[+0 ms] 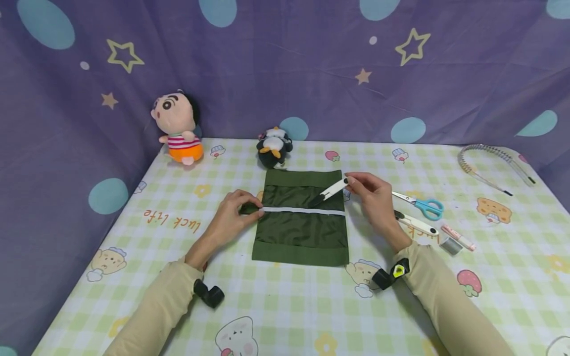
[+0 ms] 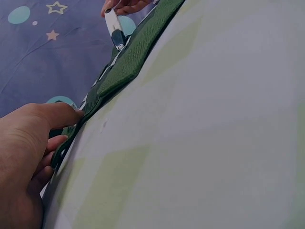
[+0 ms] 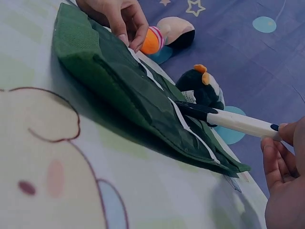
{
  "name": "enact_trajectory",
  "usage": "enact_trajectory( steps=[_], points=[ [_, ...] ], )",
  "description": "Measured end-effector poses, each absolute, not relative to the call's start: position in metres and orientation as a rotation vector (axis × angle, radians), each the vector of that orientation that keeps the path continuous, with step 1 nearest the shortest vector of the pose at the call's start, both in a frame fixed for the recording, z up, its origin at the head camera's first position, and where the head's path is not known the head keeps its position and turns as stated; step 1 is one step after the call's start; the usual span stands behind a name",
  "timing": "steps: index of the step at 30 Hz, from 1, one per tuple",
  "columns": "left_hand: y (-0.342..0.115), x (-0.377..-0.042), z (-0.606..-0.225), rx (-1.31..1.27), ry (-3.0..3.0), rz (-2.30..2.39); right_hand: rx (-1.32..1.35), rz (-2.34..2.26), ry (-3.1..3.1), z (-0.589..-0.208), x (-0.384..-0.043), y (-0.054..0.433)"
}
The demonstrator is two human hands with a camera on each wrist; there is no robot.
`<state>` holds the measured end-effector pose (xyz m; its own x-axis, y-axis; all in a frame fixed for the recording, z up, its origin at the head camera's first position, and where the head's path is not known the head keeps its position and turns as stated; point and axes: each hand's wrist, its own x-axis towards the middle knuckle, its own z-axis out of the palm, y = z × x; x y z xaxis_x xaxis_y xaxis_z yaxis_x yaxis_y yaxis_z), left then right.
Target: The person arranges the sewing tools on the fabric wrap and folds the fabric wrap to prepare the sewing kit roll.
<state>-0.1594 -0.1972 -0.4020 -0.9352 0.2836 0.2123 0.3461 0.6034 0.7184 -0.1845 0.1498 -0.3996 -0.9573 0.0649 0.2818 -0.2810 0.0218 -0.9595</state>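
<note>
A dark green fabric piece (image 1: 300, 254) lies on the table with a narrow white strip (image 1: 307, 210) running across its middle. My left hand (image 1: 231, 215) pinches the fabric's left edge, where the strip ends, between thumb and fingers. In my right hand (image 1: 374, 200), thumb and fingers grip the end of a white pen-like tool (image 3: 245, 125) with a dark head. That head slants down to the fabric just above the strip, right of its middle; whether it touches I cannot tell. A small round part shows at its tip in the left wrist view.
Right of the fabric lie blue-handled scissors (image 1: 429, 208), a second white tool (image 1: 420, 225), a pink-and-white pen-like item (image 1: 458, 237) and a small grey item (image 1: 451, 245). A headband (image 1: 467, 163) is farther back. A penguin plush (image 1: 273, 148) and a doll (image 1: 180, 128) sit behind.
</note>
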Motion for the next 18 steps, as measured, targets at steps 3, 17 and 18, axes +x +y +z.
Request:
enact_trajectory(
  steps=[3,17,18],
  points=[
    [-0.198,-0.159,-0.402,-0.536,-2.749,-1.253,0.222,2.057,-2.038,-0.399,-0.188,0.146],
    [-0.198,-0.160,-0.401,-0.541,-2.751,-1.254,0.313,2.043,-2.150,-0.393,-0.204,0.128],
    [-0.198,-0.160,-0.401,-0.541,-2.751,-1.253,0.318,2.038,-2.170,-0.392,-0.205,0.127]
  ],
)
